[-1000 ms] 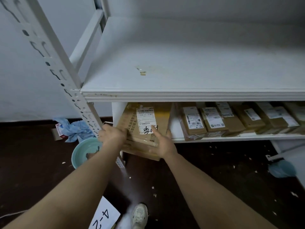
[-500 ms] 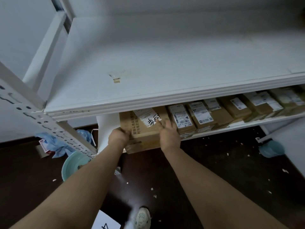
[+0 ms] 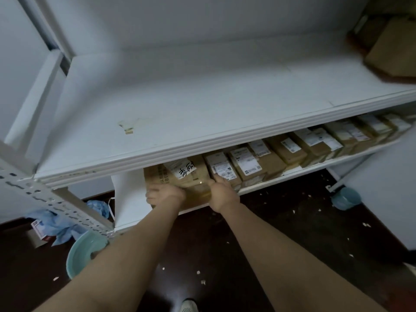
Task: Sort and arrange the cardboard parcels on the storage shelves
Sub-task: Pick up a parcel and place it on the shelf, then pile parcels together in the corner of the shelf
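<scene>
Two-handed hold on a cardboard parcel (image 3: 180,176) with a handwritten label, sitting at the left end of the lower shelf (image 3: 319,164), just beside a row of labelled parcels (image 3: 270,158). Left hand (image 3: 165,195) curled over its near left edge. Right hand (image 3: 221,192) at the near right corner, fingers seemingly wrapped round it, though blurred.

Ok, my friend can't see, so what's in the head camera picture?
The left hand and right hand hold a big cardboard box at the left end of the lower shelf, beside a row of smaller labelled parcels. Another brown box sits far right on the shelf above.
</scene>
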Demonstrator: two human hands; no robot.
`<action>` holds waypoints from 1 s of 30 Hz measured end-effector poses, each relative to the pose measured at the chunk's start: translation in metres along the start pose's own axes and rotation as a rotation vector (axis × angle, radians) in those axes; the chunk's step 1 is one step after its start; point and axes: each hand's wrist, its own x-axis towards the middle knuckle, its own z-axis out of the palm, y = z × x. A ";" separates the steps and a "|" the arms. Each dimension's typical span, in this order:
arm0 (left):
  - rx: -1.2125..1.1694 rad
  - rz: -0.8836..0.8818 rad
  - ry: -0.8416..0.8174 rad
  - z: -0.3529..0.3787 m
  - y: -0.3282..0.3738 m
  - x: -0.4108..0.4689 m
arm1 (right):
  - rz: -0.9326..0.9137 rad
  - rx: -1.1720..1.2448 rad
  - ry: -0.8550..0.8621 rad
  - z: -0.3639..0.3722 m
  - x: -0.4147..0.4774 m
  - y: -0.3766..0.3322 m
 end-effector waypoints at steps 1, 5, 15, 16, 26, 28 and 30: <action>0.035 0.031 -0.044 0.001 0.001 -0.008 | 0.007 0.013 -0.026 0.002 -0.002 0.003; 0.278 0.261 -0.161 0.022 0.026 -0.068 | 0.004 -0.031 -0.007 -0.033 -0.040 0.038; 0.240 0.743 -0.214 0.083 0.139 -0.273 | 0.105 0.040 0.225 -0.156 -0.143 0.181; 0.220 0.753 -0.218 0.087 0.150 -0.284 | 0.106 0.052 0.240 -0.166 -0.149 0.192; 0.125 0.869 -0.252 0.131 0.282 -0.361 | 0.180 0.239 0.472 -0.266 -0.148 0.298; 0.068 0.873 -0.263 0.143 0.314 -0.365 | 0.211 0.293 0.501 -0.288 -0.136 0.318; 0.022 0.890 -0.291 0.155 0.346 -0.369 | 0.239 0.349 0.536 -0.310 -0.122 0.341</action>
